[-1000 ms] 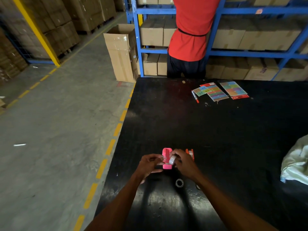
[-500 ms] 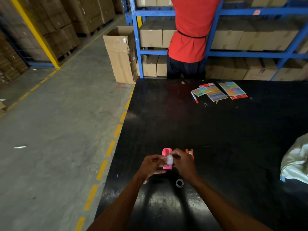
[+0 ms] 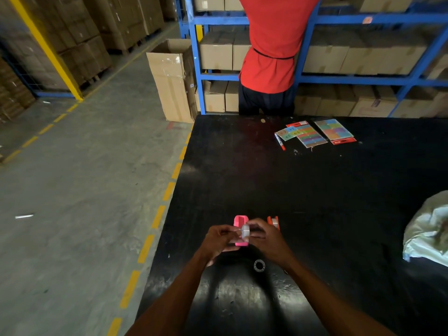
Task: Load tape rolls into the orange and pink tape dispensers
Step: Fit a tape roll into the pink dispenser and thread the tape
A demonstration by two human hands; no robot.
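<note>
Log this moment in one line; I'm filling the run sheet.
both hands at pink dispenser | right hand holds tape roll | left hand steadies | orange dispenser behind

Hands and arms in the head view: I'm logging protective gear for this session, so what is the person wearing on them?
Nothing shows on either. The left hand and right hand are bare, without gloves, rings or a watch. Both forearms are uncovered up to the frame's bottom edge; no sleeve, band or marking is visible.
</note>
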